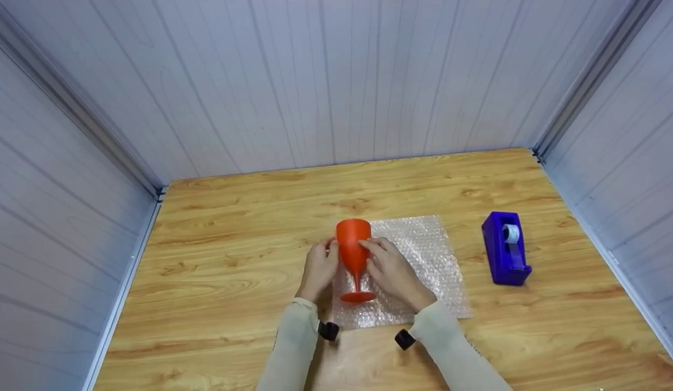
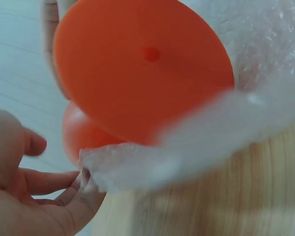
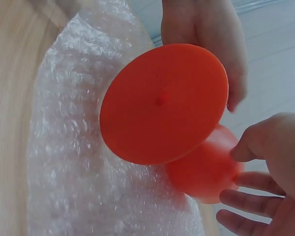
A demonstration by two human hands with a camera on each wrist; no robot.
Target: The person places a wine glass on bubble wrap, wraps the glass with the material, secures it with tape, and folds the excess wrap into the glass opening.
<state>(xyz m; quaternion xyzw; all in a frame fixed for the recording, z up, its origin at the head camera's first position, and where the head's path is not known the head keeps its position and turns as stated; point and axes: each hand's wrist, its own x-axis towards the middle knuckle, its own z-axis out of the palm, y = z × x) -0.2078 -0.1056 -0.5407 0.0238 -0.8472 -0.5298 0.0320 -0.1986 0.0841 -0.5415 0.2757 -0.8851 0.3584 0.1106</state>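
Observation:
An orange goblet (image 1: 354, 244) lies on its side on a sheet of bubble wrap (image 1: 418, 255), its round base (image 3: 162, 103) toward me. My left hand (image 1: 319, 269) is at the sheet's left edge. In the left wrist view, the fingers of this left hand (image 2: 49, 196) hold a raised edge of the bubble wrap (image 2: 137, 167) beside the goblet; the thumb is apart from it. On the goblet's right side, my right hand (image 1: 395, 271) rests its fingertips on the bowl (image 3: 206, 172). The right wrist view shows these fingers (image 3: 250, 199) spread and mostly straight.
A blue tape dispenser (image 1: 502, 250) with a roll of clear tape stands to the right of the bubble wrap on the wooden table (image 1: 233, 244). Pale panelled walls (image 1: 315, 81) enclose the table at the back and both sides.

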